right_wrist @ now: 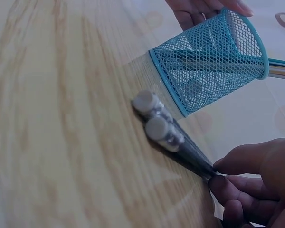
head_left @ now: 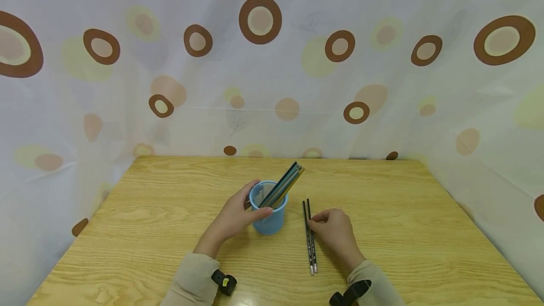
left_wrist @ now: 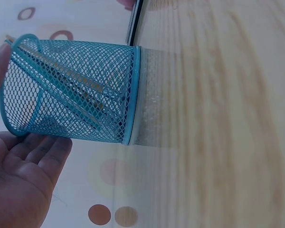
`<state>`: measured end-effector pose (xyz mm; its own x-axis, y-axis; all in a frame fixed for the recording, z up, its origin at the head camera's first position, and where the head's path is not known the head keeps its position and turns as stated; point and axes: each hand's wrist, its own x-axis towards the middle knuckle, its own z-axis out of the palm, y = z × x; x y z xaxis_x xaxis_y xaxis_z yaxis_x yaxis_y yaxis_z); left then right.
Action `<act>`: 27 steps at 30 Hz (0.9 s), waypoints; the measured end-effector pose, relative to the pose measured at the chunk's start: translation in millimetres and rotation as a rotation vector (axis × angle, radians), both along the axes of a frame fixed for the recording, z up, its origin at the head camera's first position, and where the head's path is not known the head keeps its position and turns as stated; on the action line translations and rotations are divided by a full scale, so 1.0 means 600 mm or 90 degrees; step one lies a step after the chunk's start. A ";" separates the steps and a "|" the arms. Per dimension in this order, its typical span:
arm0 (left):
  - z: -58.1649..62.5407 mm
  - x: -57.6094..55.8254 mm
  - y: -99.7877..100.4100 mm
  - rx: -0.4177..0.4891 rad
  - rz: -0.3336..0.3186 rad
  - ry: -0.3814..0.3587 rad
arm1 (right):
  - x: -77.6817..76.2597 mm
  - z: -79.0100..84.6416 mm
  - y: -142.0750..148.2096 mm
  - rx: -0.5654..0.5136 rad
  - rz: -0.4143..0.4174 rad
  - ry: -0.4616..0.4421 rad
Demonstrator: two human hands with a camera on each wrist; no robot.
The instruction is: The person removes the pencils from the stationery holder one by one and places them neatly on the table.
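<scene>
A light blue mesh pencil cup (head_left: pixel 268 223) stands upright on the table, and several pencils (head_left: pixel 285 185) lean to the right inside it. My left hand (head_left: pixel 235 214) holds the cup near its rim, with the thumb at the near side and the fingers around the far left. To the right of the cup, two dark pencils (head_left: pixel 307 237) with white eraser ends lie side by side on the wood. Over them is my right hand (head_left: pixel 335 230), whose thumb and forefinger pinch the right one about midway. In the right wrist view the two erasers (right_wrist: pixel 156 128) point toward the camera.
The wooden table (head_left: pixel 170 202) reaches back to a pale curtain (head_left: pixel 297 74) printed with brown rings and dots, which also hangs along both sides. A black band with a small device (head_left: pixel 225 281) sits on each sleeve.
</scene>
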<state>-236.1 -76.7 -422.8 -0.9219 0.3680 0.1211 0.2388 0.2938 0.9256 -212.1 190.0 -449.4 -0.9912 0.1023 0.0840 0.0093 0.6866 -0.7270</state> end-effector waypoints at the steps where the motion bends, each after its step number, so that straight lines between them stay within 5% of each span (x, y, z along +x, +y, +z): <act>1: -0.001 0.000 0.000 -0.001 -0.001 0.001 | 0.000 0.000 0.000 0.000 0.000 0.001; 27: 0.004 0.003 0.001 -0.006 0.002 0.007 | 0.003 0.009 0.005 -0.016 0.006 0.006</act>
<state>-234.5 -76.2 -420.7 -0.9214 0.3669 0.1279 0.2483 0.3027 0.9202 -210.3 192.7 -444.1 -0.9912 0.0955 0.0914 -0.0043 0.6678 -0.7443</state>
